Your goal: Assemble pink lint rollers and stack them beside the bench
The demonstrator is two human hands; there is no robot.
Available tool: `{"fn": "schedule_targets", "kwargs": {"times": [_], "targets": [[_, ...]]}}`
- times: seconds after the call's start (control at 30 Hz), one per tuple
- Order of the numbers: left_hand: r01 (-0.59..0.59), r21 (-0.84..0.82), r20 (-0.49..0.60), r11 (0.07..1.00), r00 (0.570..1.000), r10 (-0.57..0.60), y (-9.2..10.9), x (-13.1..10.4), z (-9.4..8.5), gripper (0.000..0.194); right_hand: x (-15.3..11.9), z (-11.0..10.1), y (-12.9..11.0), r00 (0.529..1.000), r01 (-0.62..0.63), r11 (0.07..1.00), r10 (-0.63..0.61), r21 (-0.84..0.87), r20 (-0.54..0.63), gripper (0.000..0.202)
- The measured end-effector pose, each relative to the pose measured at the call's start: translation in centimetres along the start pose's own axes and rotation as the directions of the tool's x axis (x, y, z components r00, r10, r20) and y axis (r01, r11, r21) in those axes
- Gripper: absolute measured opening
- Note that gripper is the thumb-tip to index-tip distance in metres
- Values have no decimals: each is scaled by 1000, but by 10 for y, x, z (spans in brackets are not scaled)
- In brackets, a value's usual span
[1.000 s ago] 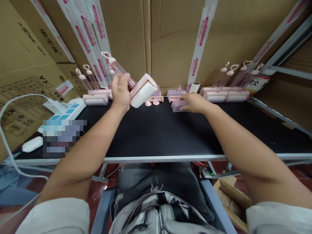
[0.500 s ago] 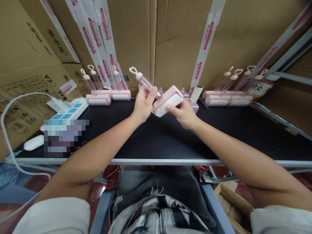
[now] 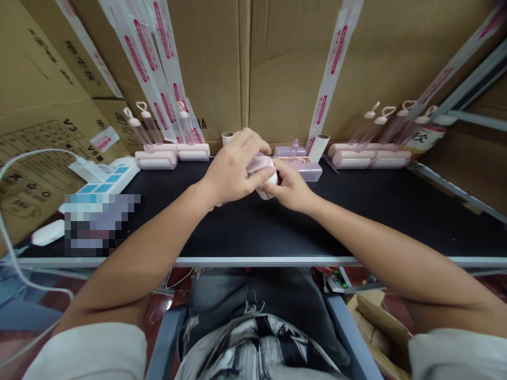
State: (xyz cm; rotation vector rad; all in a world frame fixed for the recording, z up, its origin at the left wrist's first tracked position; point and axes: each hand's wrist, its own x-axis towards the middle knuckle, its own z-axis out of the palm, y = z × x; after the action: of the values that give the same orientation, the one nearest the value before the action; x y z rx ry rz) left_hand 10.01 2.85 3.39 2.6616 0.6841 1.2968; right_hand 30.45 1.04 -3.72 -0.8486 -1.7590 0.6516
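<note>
A pink and white lint roller [image 3: 268, 191] is held between my two hands above the middle of the black table. My left hand [image 3: 237, 166] wraps over its top and left side, thumb across its near end. From the right, my right hand [image 3: 291, 186] grips the same end with fingers and thumb. Most of the roller, including its handle, is hidden by my left hand; a small pink bit shows under the left wrist. Just behind my right hand lie pink translucent plastic parts [image 3: 311, 171] and a white cardboard tube [image 3: 320, 148]. Another tube [image 3: 227, 137] stands behind my left hand.
More pink lint rollers with heart-loop handles stand at the back left [image 3: 156, 160] and back right [image 3: 354, 159]. A white power strip [image 3: 106, 182] lies on the left beside a blurred-out item. Cardboard [image 3: 293, 68] walls the back; a labelled bottle [image 3: 428, 140] stands far right.
The lint roller has turned, its end now facing me and its handle out of sight. My left hand has moved from the handle to over the roller; my right hand shifted slightly left.
</note>
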Motion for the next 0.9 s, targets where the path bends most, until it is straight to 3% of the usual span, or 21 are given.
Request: {"fn": "schedule_targets", "kwargs": {"times": [0.2,0.37,0.53,0.7,0.9], "targets": [[-40,52,128,998,991,34,-20,0,10,22,-7,17,10,995,-48,998,44,43,92,62],[-32,9,247,999,969,29,-28,6,6,25,-6,23,16,991,-50,999,52,-20,124,60],[51,-51,227,997,973,-39,-27,15,0,27,-4,29,10,997,56,996,-53,-68,49,65],[104,-123,287,987,956,-65,-21,20,-6,31,-6,40,10,993,110,985,-116,-136,-35,65],[121,-108,280,987,956,-86,-25,21,-8,49,-8,46,18,982,131,970,-156,-207,-109,61]]}}
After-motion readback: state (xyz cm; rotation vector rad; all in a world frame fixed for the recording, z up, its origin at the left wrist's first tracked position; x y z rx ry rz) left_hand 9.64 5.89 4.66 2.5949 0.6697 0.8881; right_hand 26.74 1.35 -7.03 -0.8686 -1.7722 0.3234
